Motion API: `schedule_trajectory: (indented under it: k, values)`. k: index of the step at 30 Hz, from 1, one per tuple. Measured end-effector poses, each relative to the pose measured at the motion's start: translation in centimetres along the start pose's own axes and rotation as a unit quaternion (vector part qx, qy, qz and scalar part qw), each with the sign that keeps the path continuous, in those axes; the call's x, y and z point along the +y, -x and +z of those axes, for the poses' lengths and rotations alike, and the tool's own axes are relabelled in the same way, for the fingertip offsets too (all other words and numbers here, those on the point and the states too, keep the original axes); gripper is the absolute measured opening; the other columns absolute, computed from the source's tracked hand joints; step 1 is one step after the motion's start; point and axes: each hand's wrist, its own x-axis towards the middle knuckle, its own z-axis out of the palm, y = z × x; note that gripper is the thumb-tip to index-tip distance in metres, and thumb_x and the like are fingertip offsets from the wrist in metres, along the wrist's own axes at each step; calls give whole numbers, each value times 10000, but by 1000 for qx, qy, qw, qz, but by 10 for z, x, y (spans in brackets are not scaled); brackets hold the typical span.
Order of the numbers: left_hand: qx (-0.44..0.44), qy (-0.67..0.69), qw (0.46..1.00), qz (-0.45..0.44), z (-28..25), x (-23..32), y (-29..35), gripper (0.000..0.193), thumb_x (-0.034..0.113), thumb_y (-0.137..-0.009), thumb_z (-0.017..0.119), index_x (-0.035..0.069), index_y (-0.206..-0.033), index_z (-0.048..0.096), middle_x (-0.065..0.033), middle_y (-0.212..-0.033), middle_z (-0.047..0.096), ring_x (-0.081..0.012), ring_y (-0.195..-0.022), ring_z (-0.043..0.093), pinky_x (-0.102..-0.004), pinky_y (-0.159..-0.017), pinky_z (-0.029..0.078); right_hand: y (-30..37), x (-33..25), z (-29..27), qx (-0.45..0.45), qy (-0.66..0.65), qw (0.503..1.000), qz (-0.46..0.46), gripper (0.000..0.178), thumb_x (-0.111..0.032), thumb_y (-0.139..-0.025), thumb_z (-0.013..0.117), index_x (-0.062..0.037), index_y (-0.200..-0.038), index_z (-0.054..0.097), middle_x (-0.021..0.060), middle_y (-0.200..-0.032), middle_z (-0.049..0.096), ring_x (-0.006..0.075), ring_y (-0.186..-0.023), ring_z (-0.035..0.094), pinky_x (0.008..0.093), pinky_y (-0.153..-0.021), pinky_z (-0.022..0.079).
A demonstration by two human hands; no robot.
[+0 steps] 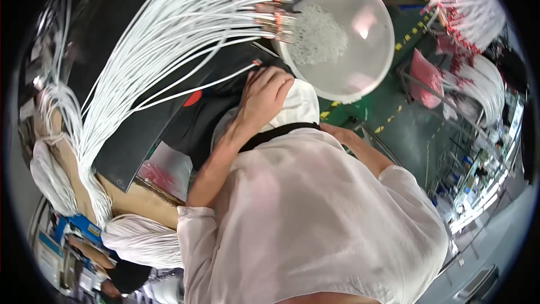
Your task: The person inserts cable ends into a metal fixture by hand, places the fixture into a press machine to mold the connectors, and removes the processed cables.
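Note:
My left hand (265, 91) is over dark cloth at the end of the table, its back facing up and its fingers curled together. What it holds, if anything, is hidden beneath it. Just beyond the knuckles lies the reddish tip of one white cable (225, 74), which stands apart from a large fan of white cables (152, 45). Their copper-and-red connector ends (275, 14) gather at the far side. Low at my right side, my right hand (332, 130) is mostly hidden by my white shirt; its fingers do not show.
A round white tub (388, 45) holding many small clear pieces stands beyond my hands. Black sheets (126, 152) lie under the cables. On the right, a rack holds bundled white cables (486, 87) and a pink bag (426, 79). Another person's arm (93, 252) shows at lower left.

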Motion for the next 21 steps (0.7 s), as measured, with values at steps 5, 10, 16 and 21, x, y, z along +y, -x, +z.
schedule_trajectory:
  k: [5,10,16,21]
  values:
    - [195,-77,963,-166,-66,17,90,76,77,-903,675,27,-956,697,-122,-976,676,-332,-888,634,-405,-791,495,-10,-62,-26,3,155,985,78,615,-194,-776,828,-38,-1313,572,52,-1260,632,160,-1159,534,349,-994,459]
    - [350,-104,907,-208,-83,25,138,72,38,-905,657,10,-955,701,-136,-914,701,-285,-828,664,-357,-735,511,-37,-130,-58,1,230,972,35,585,-204,-794,807,-38,-1305,575,70,-1259,629,188,-1161,541,365,-992,462]
    - [481,0,871,-97,-138,64,98,112,27,-950,616,-38,-988,699,-67,-716,655,-109,-650,630,-220,-589,454,-59,-228,-82,43,359,932,-22,551,-215,-815,782,-37,-1295,579,91,-1258,626,222,-1162,550,383,-989,467]
    - [466,-97,873,-102,-230,71,29,112,58,-905,689,-13,-991,704,-71,-765,677,-168,-632,615,-260,-597,465,-61,-292,-75,79,409,907,-65,524,-225,-832,761,-37,-1287,582,108,-1257,623,251,-1164,558,399,-986,470]
